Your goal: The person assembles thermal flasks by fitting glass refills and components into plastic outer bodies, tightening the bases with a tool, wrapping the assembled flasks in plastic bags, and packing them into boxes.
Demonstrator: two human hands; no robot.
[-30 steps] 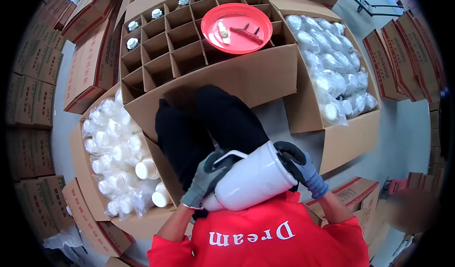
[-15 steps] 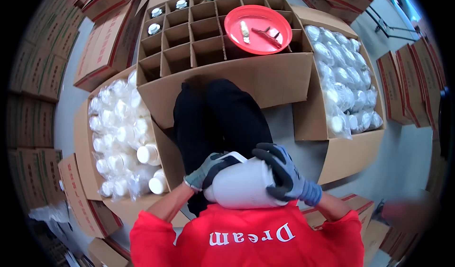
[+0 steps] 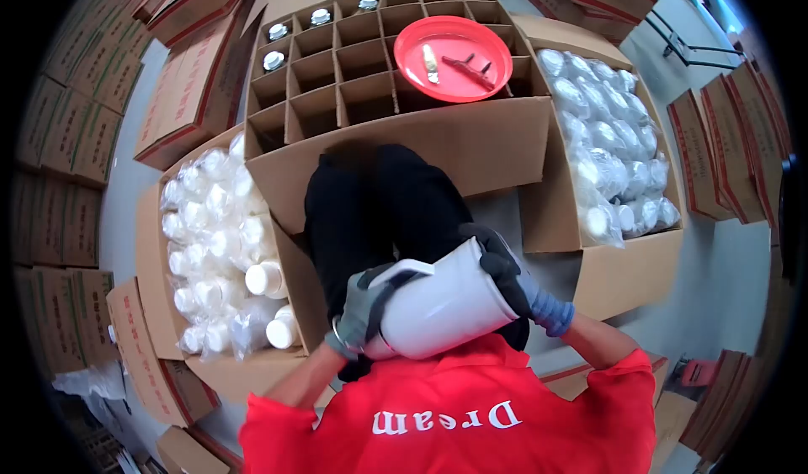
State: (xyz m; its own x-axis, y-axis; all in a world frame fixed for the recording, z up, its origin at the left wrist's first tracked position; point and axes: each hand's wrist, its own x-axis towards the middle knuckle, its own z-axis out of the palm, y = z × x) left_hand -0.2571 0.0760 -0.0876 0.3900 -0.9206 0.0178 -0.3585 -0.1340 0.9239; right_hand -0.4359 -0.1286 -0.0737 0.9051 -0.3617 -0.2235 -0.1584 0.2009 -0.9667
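Observation:
A white jug (image 3: pixel 446 301) with a side handle (image 3: pixel 404 270) lies tilted across my lap, its wider end toward the upper right. My left hand (image 3: pixel 364 307), in a grey-green glove, is closed round the handle side and the narrower end. At the wider end, my right hand (image 3: pixel 502 276), in a grey-blue glove with dark fingers, wraps over the edge with its fingers curled. Any opening at that end is hidden from this angle. Beyond my knees, a red round tray (image 3: pixel 454 32) rests on a divided carton (image 3: pixel 404 146), holding a pale slim item (image 3: pixel 431 63) and dark red pieces (image 3: pixel 471 70).
A carton of white-capped, bagged bottles (image 3: pixel 215 243) stands at my left. On the right, another carton holds several plastic-wrapped items (image 3: pixel 610 137). Capped silvery bottles (image 3: pixel 320 17) sit in some divider cells. Stacked cartons (image 3: pixel 63 222) line the left side.
The jug's wider end has swung up and away from my body, with my right hand moving along with it. My left hand has shifted slightly right and stays on the jug.

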